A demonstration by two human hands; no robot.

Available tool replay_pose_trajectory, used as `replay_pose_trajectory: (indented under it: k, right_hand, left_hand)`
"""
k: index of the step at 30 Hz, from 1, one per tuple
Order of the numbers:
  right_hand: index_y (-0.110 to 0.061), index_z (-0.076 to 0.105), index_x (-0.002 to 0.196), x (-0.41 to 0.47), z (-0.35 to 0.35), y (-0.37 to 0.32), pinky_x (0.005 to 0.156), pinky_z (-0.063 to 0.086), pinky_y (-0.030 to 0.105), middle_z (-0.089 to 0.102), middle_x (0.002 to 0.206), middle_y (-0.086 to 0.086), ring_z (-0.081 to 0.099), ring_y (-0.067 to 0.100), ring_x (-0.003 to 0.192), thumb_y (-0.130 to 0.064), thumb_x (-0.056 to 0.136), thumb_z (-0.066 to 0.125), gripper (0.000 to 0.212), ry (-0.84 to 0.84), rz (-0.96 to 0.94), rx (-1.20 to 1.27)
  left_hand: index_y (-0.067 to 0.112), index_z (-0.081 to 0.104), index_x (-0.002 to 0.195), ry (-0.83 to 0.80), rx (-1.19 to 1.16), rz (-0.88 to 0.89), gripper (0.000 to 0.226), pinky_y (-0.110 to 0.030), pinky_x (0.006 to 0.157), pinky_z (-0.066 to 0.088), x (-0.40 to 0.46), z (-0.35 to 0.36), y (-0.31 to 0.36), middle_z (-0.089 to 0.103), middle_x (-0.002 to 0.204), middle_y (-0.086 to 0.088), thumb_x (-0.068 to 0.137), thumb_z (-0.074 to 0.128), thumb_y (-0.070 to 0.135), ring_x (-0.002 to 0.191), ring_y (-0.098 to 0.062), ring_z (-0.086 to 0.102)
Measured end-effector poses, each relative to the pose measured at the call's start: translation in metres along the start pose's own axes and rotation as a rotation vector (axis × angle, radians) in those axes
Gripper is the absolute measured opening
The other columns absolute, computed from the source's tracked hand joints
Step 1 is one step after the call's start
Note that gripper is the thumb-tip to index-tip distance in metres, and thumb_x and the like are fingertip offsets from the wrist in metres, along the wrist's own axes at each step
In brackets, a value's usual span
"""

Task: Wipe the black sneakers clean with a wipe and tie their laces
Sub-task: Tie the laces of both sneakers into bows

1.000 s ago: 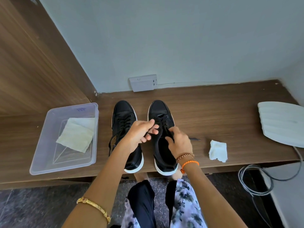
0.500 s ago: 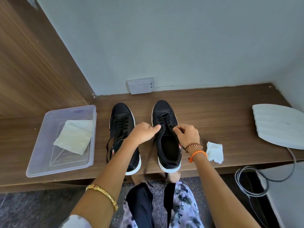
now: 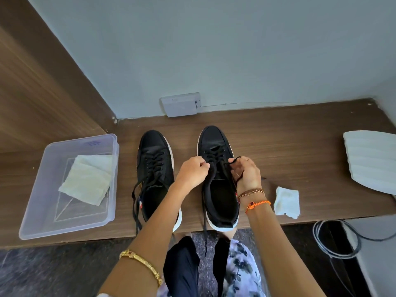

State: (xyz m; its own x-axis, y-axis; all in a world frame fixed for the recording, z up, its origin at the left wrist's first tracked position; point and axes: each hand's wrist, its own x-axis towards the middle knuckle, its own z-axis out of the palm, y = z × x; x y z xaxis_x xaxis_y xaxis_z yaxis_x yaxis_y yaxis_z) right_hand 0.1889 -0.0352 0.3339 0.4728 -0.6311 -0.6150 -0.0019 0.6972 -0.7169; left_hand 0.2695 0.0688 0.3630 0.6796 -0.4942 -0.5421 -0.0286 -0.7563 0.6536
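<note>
Wooden table (image 3: 300,146) against pale wall. Two black sneakers side by side, toes to wall: left sneaker (image 3: 155,168) laces loose; right sneaker (image 3: 218,179) worked on. Left hand (image 3: 194,173) and right hand (image 3: 246,174) each pinch a lace with curled fingers. Used wipe (image 3: 287,202) just right. Clear tub (image 3: 64,221) holds cloth (image 3: 87,183); blue scrawl on its wall, unreadable.

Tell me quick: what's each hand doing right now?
Left hand: pinching a lace of the right sneaker.
Right hand: gripping the other lace of that sneaker.

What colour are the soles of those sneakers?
White, under black uppers; clearest at the heel of the right sneaker in the head view.
</note>
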Motion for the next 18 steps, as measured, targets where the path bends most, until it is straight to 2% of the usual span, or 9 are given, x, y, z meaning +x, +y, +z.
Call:
replay_pose_trajectory:
  k: [5, 7, 9, 11, 14, 16, 18]
  right_hand:
    - [-0.016, 0.046, 0.066, 0.002, -0.012, 0.0, 0.067, 0.043, 0.027, 0.065, 0.043, -0.007, 0.055, 0.014, 0.07, -0.008, 0.094, 0.034, 0.032, 0.067, 0.094, 0.347]
    - [-0.017, 0.046, 0.066, -0.003, -0.014, 0.002, 0.068, 0.044, 0.029, 0.066, 0.045, -0.006, 0.054, 0.014, 0.07, -0.009, 0.096, 0.034, 0.033, 0.071, 0.092, 0.372]
    - [-0.018, 0.048, 0.067, -0.012, -0.015, 0.001, 0.067, 0.045, 0.028, 0.068, 0.057, -0.004, 0.054, 0.013, 0.07, -0.01, 0.096, 0.036, 0.032, 0.045, 0.074, 0.27]
    - [-0.017, 0.052, 0.066, -0.021, -0.016, -0.005, 0.061, 0.045, 0.025, 0.063, 0.067, -0.005, 0.053, 0.01, 0.065, -0.011, 0.093, 0.044, 0.028, -0.018, -0.02, -0.115]
    - [-0.015, 0.063, 0.066, -0.037, -0.016, -0.021, 0.052, 0.04, 0.017, 0.055, 0.045, -0.015, 0.049, 0.0, 0.044, -0.016, 0.086, 0.06, 0.02, -0.219, -0.317, -0.793]
    - [-0.018, 0.065, 0.073, -0.05, -0.01, -0.031, 0.058, 0.038, 0.013, 0.055, 0.047, -0.017, 0.05, -0.002, 0.049, -0.024, 0.085, 0.061, 0.014, -0.391, -0.56, -1.188]
    - [-0.02, 0.063, 0.084, -0.063, 0.0, -0.039, 0.067, 0.04, 0.023, 0.053, 0.065, -0.014, 0.048, 0.004, 0.064, -0.034, 0.087, 0.052, 0.018, -0.506, -0.707, -1.388]
  left_hand:
    - [0.015, 0.047, 0.068, 0.024, -0.39, -0.201, 0.032, -0.018, 0.059, 0.04, 0.002, -0.003, -0.008, 0.046, 0.066, 0.0, 0.098, 0.037, 0.011, 0.059, -0.011, 0.047]
    - [0.014, 0.047, 0.068, 0.016, -0.462, -0.264, 0.031, -0.018, 0.056, 0.04, 0.0, -0.007, -0.006, 0.044, 0.065, -0.001, 0.098, 0.038, 0.011, 0.054, -0.011, 0.046]
    - [0.015, 0.044, 0.069, -0.05, -0.52, -0.351, 0.032, -0.015, 0.042, 0.032, -0.006, -0.012, -0.004, 0.04, 0.063, 0.0, 0.099, 0.035, 0.012, 0.039, -0.006, 0.038]
    - [0.015, 0.041, 0.069, -0.153, -0.573, -0.414, 0.032, -0.011, 0.029, 0.018, -0.013, -0.019, -0.004, 0.037, 0.062, 0.002, 0.1, 0.034, 0.015, 0.023, -0.001, 0.026]
    - [0.014, 0.044, 0.069, -0.253, -0.772, -0.382, 0.032, -0.009, 0.025, 0.016, -0.021, -0.028, -0.002, 0.048, 0.047, 0.006, 0.099, 0.038, 0.022, 0.021, 0.0, 0.026]
    - [0.011, 0.051, 0.074, -0.227, -0.978, -0.325, 0.028, -0.009, 0.025, 0.019, -0.026, -0.027, 0.006, 0.057, 0.043, 0.008, 0.099, 0.041, 0.02, 0.024, 0.001, 0.031]
    - [0.008, 0.056, 0.078, -0.156, -0.945, -0.235, 0.024, -0.009, 0.027, 0.018, -0.03, -0.02, 0.015, 0.058, 0.044, 0.008, 0.097, 0.043, 0.016, 0.026, 0.001, 0.032]
